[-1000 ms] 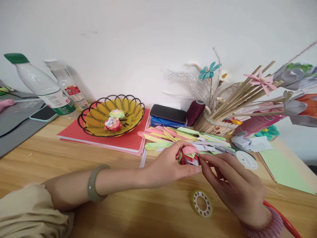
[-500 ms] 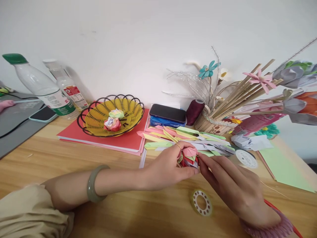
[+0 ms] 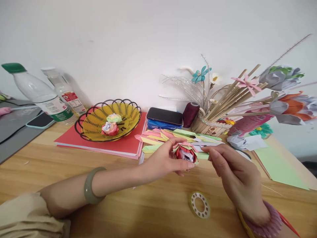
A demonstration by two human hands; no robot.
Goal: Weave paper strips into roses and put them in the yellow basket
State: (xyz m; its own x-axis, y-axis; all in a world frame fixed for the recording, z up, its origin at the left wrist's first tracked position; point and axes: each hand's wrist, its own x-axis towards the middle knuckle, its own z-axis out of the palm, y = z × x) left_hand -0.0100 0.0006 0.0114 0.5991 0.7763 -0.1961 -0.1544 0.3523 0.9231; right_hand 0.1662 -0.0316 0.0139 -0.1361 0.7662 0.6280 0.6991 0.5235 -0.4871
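Note:
My left hand (image 3: 160,162) holds a folded-paper flower (image 3: 185,153) between thumb and fingers. The flower has red, pink, pale green and white petals, and its layered centre faces me. To its right, my right hand (image 3: 235,175) is apart from the flower, thumb and index finger pinched together. Whatever sits in that pinch is too fine to make out. Behind both hands lies a pile of folded paper strips (image 3: 158,134) in pink, yellow, green and white. A roll of clear tape (image 3: 199,205) lies on the table below the hands.
A yellow woven basket (image 3: 128,114) with two paper flowers rests on red paper sheets (image 3: 66,138). Bottles (image 3: 47,96) stand at left. A phone (image 3: 164,115) lies on a blue pack beside a maroon thread spool (image 3: 190,114). A holder (image 3: 205,127) of sticks and flowers leans right, near green paper (image 3: 279,165).
My right hand has drawn away from the flower to the right. In my left hand the flower has turned, and its centre now shows. The whole view has shifted slightly.

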